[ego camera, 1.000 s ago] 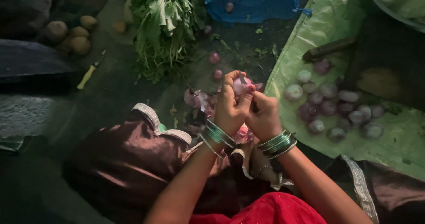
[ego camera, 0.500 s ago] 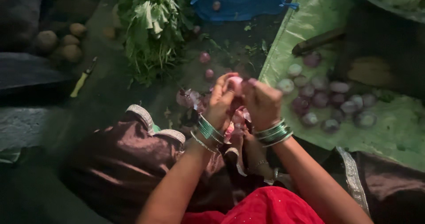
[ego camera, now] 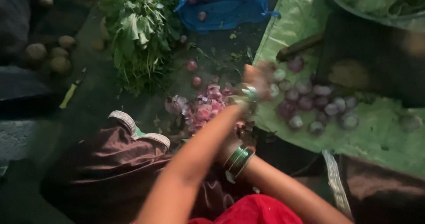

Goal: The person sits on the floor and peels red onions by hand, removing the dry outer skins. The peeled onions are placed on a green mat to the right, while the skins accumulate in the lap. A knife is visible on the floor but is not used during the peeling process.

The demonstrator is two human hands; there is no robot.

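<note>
Left hand (ego camera: 253, 80) has swung out from the joint grip toward the peeled onions (ego camera: 310, 102) on the green sheet (ego camera: 376, 135), motion-blurred, grip unreadable. Right hand (ego camera: 230, 137) sits mostly hidden under that forearm, state unclear. Roughly a dozen onions done beside the skin pile (ego camera: 201, 109); more unpeeled wait in the blue bag (ego camera: 226, 7) beyond.

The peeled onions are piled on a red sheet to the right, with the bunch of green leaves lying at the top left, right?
Not quite. The head view shows the sheet is green, not red. The peeled onions do lie on it to the right, and the bunch of green leaves does lie at the top left.
</note>
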